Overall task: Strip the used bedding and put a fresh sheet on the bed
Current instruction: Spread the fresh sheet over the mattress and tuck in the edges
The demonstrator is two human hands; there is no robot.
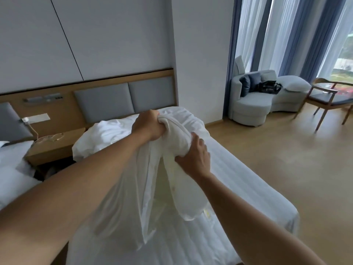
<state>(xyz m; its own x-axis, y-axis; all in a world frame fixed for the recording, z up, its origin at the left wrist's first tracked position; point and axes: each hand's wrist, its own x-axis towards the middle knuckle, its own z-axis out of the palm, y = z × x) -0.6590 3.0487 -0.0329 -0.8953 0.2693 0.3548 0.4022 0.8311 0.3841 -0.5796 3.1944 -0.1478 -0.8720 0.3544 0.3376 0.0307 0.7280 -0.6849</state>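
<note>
Both bare forearms reach forward from the bottom corners, the left one long and nearly straight, the right one bent in from the lower right. The right hand (193, 160) is the nearer, back up, its fingers curled into a fold of white bedding (122, 197) and gripping it. The left hand (148, 127) is higher and farther out, just up and left of the right. It is clenched in a fist round the bunched top of the same cloth, knuckles toward the headboard.

The bedding hangs from both hands in long loose folds, thin enough to show a yellowish tint below the right hand, and its lower end drapes down onto the bed (248, 188). The bed lies under and beyond the hands, its bare surface white with faint stripes, stretching to the right of the right hand.

Past the left hand, a rumpled white heap (107, 131) lies at the head of the bed, against a grey padded headboard (105, 100). Left of the left forearm are a wooden counter (55, 148) and the edge of a second bed (11, 165).

Far to the right of both hands are a wooden floor (267, 150), a pale sofa (254, 104) with a dark bag (269, 87) on it, a wooden chair (328, 100) and blue-and-white curtains (286, 35).
</note>
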